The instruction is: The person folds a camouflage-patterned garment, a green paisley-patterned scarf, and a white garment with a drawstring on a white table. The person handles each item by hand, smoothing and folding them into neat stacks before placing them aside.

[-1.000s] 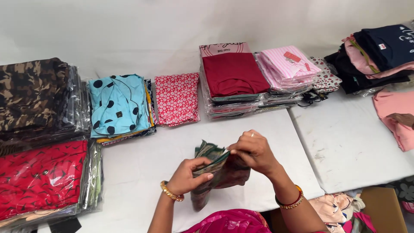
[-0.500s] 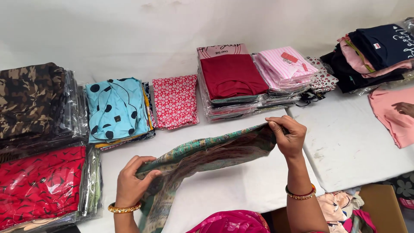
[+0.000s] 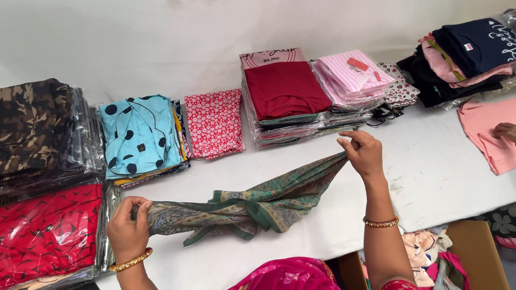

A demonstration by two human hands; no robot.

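Green paisley cloth [image 3: 252, 207] is stretching across the white table [image 3: 430, 166], sagging in its middle. Left hand [image 3: 128, 230] is gripping its near end, right hand [image 3: 363, 153] is pinching its far end. Sagging cloth is possibly snagging the red floral stack [image 3: 215, 123] behind it

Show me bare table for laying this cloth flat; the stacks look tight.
Free: the white table between the green patterned cloth and pink garment, and below the red floral piece. Crowded: the back row and left stacks.
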